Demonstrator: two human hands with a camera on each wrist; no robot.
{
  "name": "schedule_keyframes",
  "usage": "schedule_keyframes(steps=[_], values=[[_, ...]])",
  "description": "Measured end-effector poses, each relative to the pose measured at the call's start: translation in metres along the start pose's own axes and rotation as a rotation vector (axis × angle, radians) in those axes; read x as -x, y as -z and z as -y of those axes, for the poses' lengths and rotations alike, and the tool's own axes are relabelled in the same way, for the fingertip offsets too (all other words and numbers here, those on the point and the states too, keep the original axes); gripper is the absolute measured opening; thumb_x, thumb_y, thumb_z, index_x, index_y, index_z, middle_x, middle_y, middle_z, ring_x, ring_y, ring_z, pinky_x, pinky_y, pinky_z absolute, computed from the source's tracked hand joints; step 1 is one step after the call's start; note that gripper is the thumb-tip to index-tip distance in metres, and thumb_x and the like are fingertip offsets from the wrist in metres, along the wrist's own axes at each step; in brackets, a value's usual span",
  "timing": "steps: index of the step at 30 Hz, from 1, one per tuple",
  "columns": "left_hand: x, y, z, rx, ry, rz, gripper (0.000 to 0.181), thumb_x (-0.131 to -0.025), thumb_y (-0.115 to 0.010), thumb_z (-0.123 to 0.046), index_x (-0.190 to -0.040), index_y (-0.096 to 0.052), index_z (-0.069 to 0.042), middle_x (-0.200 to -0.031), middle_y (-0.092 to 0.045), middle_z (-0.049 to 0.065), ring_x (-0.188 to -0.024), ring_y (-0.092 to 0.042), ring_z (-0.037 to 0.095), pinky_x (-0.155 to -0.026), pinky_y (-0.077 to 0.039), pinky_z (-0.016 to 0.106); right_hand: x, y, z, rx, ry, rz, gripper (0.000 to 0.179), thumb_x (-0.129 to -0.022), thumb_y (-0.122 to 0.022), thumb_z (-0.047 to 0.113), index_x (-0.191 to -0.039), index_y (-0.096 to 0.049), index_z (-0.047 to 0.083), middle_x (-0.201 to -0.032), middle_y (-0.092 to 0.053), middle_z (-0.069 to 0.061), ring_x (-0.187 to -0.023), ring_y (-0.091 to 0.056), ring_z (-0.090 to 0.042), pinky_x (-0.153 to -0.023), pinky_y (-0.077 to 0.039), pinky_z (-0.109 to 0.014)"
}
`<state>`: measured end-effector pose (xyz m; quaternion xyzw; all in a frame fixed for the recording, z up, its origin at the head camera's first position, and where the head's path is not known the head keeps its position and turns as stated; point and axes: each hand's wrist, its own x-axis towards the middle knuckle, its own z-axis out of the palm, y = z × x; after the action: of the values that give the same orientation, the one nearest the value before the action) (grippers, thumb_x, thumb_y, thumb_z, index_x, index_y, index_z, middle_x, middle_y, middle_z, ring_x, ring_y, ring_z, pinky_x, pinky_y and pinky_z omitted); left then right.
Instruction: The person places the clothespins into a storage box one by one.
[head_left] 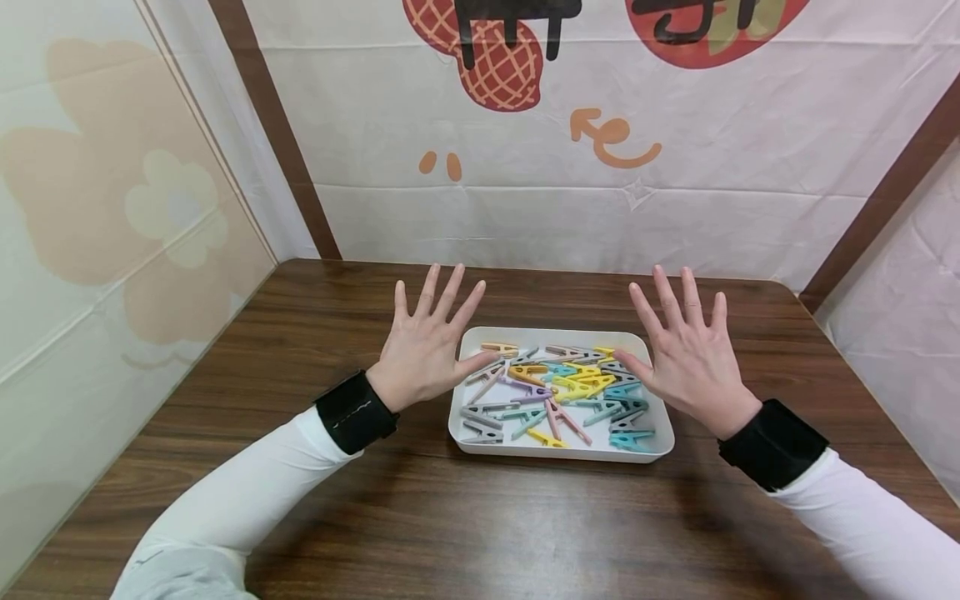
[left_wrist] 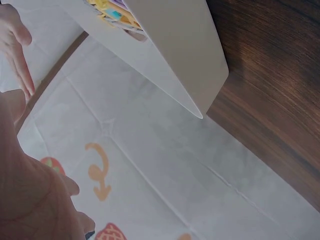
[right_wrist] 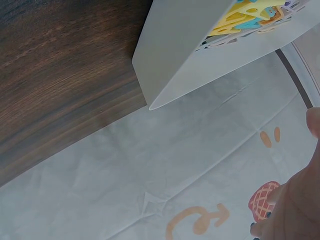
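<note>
A white tray (head_left: 562, 453) holds a loose heap of plastic clothespins in yellow, teal, grey, purple, pink and orange. At its left side my left hand (head_left: 423, 354) is raised with fingers spread, its thumb overlapping the tray's left edge in the head view. On the other side my right hand (head_left: 693, 371) is held up the same way, the thumb over the tray's right rim. Neither hand holds anything. Both wrist views show the tray's tall outer wall (left_wrist: 182, 45) and some yellow clothespins (right_wrist: 240, 17) inside it.
The tray stands on a dark wood-grain table (head_left: 480, 525). Behind the table hangs a white printed cloth (head_left: 525, 225), and another pale cloth (head_left: 97, 333) runs along the left side. Black bands (head_left: 356, 412) circle both wrists.
</note>
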<state>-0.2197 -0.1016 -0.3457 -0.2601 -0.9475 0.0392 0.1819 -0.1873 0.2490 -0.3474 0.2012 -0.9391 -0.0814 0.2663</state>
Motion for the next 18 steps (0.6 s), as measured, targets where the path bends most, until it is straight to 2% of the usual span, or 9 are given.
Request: schedule_keyframes(steps=[4,10,18], values=[[0.0013,-0.0009,0.0002,-0.003,0.009,0.012,0.094,-0.087,-0.039,-0.075,-0.157,-0.009,-0.021,-0.162,0.000,0.012,-0.145,0.013,0.034,-0.105,-0.001,0.069,0.0007,-0.0008,0.0011,-0.007,0.003,0.000,0.092,-0.091,-0.024,0.075,-0.154,-0.024,0.008,-0.160,-0.006,-0.020,-0.144,-0.001,-0.042,-0.103,-0.010,-0.071],[0.0015,-0.0006,0.0012,-0.010,0.017,0.005,0.094,-0.087,-0.039,-0.076,-0.157,-0.008,-0.021,-0.162,0.003,0.011,-0.145,0.015,0.033,-0.105,0.000,0.069,-0.0008,-0.0024,0.0034,0.016,0.014,-0.016,0.102,-0.085,0.000,0.079,-0.153,-0.026,0.007,-0.160,-0.006,-0.020,-0.144,-0.004,-0.043,-0.102,-0.011,-0.071],[0.0016,-0.0005,0.0018,-0.007,0.024,0.002,0.095,-0.086,-0.039,-0.077,-0.157,-0.008,-0.021,-0.162,0.000,0.012,-0.144,0.017,0.032,-0.105,0.000,0.069,-0.0027,-0.0020,0.0043,0.026,0.013,-0.010,0.104,-0.084,0.002,0.079,-0.153,-0.027,0.006,-0.158,-0.011,-0.022,-0.144,-0.003,-0.043,-0.102,-0.011,-0.072]])
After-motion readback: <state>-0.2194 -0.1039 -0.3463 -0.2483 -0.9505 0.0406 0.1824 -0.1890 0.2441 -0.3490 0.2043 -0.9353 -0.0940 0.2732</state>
